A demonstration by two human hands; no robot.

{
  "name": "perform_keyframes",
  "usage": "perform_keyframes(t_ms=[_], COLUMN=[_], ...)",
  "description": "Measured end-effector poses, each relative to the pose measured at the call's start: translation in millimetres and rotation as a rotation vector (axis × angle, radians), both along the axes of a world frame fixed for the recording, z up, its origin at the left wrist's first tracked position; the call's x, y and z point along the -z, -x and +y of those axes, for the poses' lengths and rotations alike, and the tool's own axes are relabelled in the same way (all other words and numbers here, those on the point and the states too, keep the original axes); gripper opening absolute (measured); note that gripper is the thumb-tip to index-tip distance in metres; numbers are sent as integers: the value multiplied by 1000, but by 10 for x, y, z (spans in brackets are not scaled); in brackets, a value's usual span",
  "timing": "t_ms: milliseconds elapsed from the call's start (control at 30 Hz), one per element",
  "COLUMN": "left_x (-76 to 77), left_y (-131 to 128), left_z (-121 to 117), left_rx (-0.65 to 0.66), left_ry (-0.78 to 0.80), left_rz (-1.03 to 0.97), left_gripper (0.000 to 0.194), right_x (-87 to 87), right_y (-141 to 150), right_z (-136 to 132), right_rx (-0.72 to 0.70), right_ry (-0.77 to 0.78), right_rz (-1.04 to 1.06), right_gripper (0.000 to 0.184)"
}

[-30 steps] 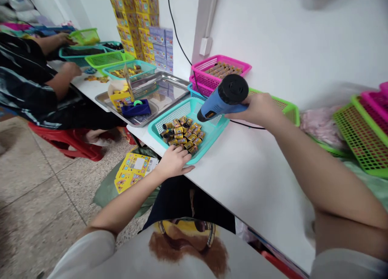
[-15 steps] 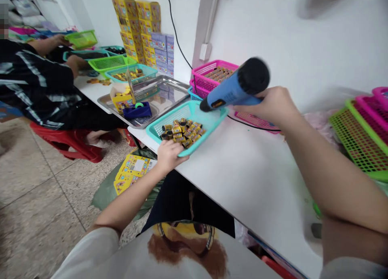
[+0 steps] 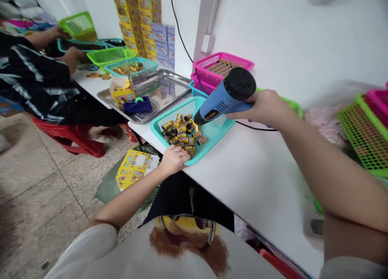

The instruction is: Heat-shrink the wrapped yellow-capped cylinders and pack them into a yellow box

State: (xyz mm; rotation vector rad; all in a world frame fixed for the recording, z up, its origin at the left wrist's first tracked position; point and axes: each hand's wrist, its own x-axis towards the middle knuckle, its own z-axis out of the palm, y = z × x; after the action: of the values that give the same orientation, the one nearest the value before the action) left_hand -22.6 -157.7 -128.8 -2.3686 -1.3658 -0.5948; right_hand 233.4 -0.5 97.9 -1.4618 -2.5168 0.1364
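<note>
My right hand is wrapped round the handle of a blue heat gun with a black rear cap. Its dark nozzle points down into a turquoise plastic basket, close over several small yellow-and-black cylinders lying loose inside. On the basket's near rim, my left hand grips the edge, fingers bent over it and thumb hidden from view. A black cord runs behind the basket along the table.
Left of the basket, a metal tray holds an open yellow box and a dark blue tape dispenser. Pink baskets stand behind; green and pink ones are at right. A co-worker sits at far left, holding a green basket.
The heat gun's nozzle has moved left and down, nearer the cylinders. The cylinders have shifted and spread in the basket, which now sits flatter. The co-worker's green basket is tipped up more.
</note>
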Motion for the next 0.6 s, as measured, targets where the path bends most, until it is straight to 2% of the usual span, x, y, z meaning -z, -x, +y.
perform_keyframes(t_ms=[167, 333, 433, 500, 600], left_x=[-93, -131, -145, -169, -207], left_y=[-53, -82, -80, -75, -67], left_z=[-65, -257, -354, -383, -381], left_rx=[-34, 7, 79, 97, 96], left_ry=[41, -63, -118, -106, -73], left_rz=[5, -157, -246, -272, -249], left_gripper=[15, 41, 31, 22, 15], right_x=[79, 36, 3, -20, -48], right_y=[83, 98, 22, -39, -68], right_z=[75, 86, 127, 166, 193], right_rx=[-19, -4, -14, -28, 2], right_ry=[46, 47, 58, 47, 118], right_rz=[-26, -102, -155, -175, -218], right_gripper=[49, 49, 45, 44, 47])
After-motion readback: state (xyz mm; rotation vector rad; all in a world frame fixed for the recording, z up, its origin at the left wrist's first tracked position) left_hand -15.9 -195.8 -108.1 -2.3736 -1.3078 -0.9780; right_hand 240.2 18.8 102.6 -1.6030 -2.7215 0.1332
